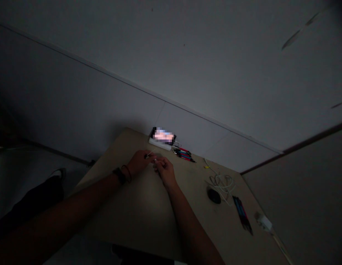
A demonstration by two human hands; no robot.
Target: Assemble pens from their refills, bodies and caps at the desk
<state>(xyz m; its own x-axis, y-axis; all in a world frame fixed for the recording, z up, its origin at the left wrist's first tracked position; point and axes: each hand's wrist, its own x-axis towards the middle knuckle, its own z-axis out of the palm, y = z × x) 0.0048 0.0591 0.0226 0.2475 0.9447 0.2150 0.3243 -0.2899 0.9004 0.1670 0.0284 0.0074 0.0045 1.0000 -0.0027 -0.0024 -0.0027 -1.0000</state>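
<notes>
In dim light, my left hand (140,160) and my right hand (165,172) meet over the table, near the lit phone. Both have their fingers closed in a pinch. A small whitish piece (155,160) shows between the fingertips, too small and dark to name. A thin pale sliver and a dark spot appear at my left fingers. A dark watch or band (120,176) is on my left wrist. Just beyond the hands, a phone (163,136) with a bright screen leans on a white block (159,144). Several red, blue and black pens (184,154) lie to its right.
The beige table (143,206) stands against a pale wall (126,103). To the right are a coiled white cable (221,182), a black mouse (214,195), another bundle of pens (242,215) and a white plug (264,223) with its cord.
</notes>
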